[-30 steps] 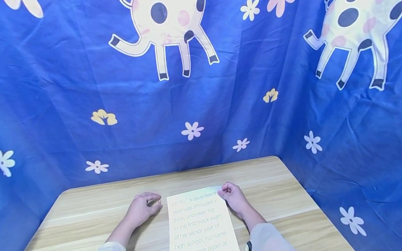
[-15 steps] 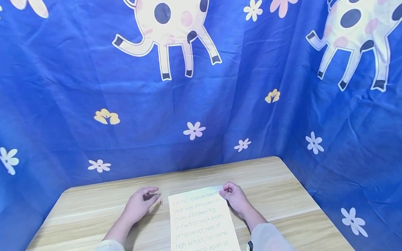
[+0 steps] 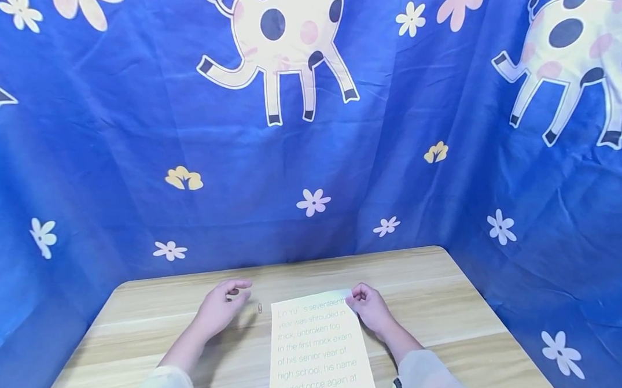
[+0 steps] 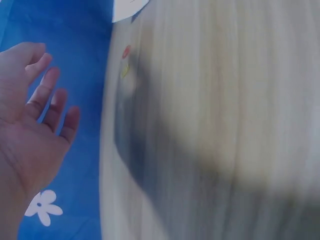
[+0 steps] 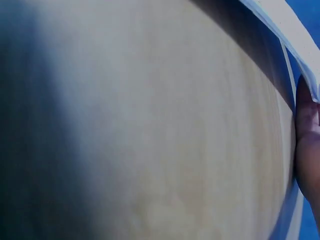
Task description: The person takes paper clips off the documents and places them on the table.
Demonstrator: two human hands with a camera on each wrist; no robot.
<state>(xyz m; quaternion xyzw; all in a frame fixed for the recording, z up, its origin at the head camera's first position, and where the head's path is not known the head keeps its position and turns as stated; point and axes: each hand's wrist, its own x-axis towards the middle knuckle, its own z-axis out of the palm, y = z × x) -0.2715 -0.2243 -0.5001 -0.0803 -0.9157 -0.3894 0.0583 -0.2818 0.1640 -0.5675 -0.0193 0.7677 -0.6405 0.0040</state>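
A printed sheet of paper (image 3: pixel 318 350) lies upright before me, lines of large text facing up. My right hand (image 3: pixel 372 311) pinches its top right corner between thumb and fingers. In the right wrist view the paper's edge (image 5: pixel 287 32) is raised above the table, partly covering the fingertips. To the left of the sheet, a small red paper clip (image 3: pixel 260 308) lies on the table. The left wrist view has that red clip (image 4: pixel 126 51) with a yellow clip (image 4: pixel 125 70) beside it. My left hand (image 3: pixel 219 309) hovers left of the clips, fingers relaxed and holding nothing.
The light wooden table (image 3: pixel 424 276) ends at a blue curtain (image 3: pixel 249 220) printed with cows and flowers, which rises along the back and sides. The sheet's lower part runs out of the head view.
My left hand's fingers have parted and drawn up and away from the red clip, which is left on the table. The right hand keeps its pinch on the paper. The head view shifts slightly.
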